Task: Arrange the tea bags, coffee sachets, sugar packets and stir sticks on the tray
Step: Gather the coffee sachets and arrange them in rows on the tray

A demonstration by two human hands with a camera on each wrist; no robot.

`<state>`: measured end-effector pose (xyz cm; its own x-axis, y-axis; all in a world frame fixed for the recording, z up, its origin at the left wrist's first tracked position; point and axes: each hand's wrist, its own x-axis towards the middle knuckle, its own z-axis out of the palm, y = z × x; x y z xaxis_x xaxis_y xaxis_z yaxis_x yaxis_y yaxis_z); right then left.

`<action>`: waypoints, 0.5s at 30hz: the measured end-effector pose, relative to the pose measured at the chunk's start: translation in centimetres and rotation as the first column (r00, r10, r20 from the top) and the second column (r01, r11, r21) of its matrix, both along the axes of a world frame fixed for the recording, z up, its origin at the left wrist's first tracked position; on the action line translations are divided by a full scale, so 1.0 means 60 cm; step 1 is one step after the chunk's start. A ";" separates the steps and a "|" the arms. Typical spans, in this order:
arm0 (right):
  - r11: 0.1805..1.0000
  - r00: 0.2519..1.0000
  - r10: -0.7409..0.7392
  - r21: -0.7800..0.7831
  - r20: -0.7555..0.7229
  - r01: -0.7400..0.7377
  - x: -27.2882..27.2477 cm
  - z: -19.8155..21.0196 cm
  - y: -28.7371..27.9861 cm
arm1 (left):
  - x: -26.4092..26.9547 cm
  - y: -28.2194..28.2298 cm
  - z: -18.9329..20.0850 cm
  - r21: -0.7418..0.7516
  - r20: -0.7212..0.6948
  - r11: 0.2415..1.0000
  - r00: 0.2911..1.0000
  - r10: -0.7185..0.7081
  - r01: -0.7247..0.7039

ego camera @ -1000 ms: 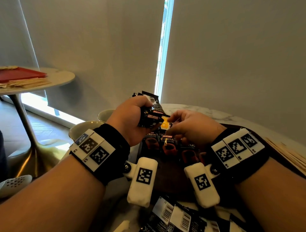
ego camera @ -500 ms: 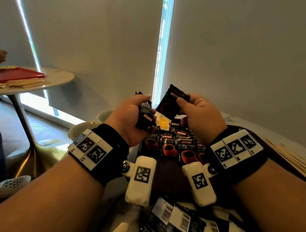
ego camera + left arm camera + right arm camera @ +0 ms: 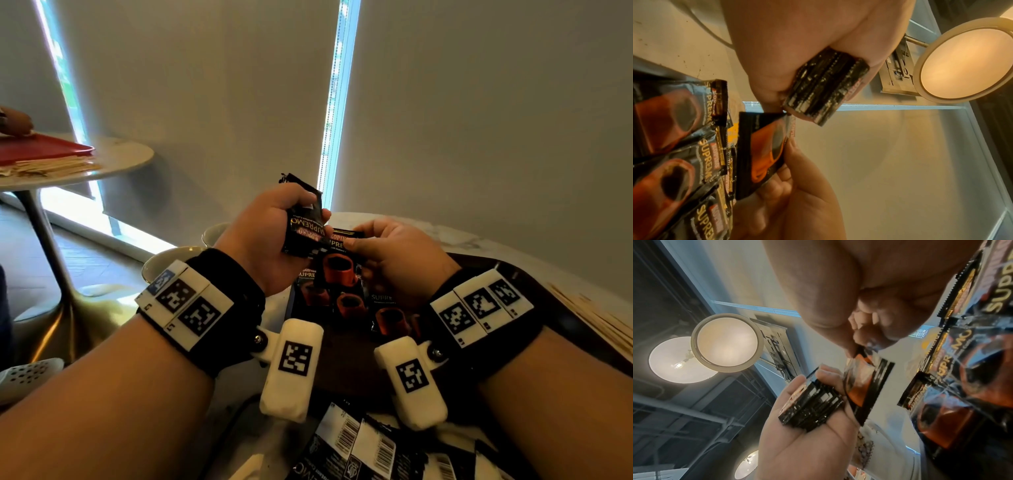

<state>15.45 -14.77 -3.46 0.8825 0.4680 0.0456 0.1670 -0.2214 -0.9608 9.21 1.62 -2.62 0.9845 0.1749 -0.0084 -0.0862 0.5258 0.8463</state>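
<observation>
My left hand (image 3: 274, 236) grips a stack of black coffee sachets (image 3: 303, 222), seen end-on in the left wrist view (image 3: 826, 87) and lying in the palm in the right wrist view (image 3: 812, 405). My right hand (image 3: 383, 257) pinches a single coffee sachet (image 3: 337, 265) with an orange cup printed on it, holding it just above the far end of the dark brown tray (image 3: 342, 363). The single sachet (image 3: 764, 151) hangs next to a row of sachets (image 3: 346, 305) lying face up on the tray. A yellow packet (image 3: 733, 131) peeks out behind that row.
Wooden stir sticks (image 3: 599, 318) lie on the table right of the tray. Several loose sachets (image 3: 359, 445) lie barcode-up at the near edge. To the left are cream chair backs (image 3: 178, 260) and another round table with a red tray (image 3: 41, 150), sticks and a person's hand.
My right hand drew one sachet from the stack, lifted it, then turned it face up and lowered it towards the row on the tray. My left hand kept hold of the stack.
</observation>
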 end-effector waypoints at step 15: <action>0.999 0.990 -0.041 -0.036 -0.137 0.036 0.002 -0.006 0.005 | 0.007 0.003 -0.002 0.105 -0.026 0.975 0.980 0.198 -0.195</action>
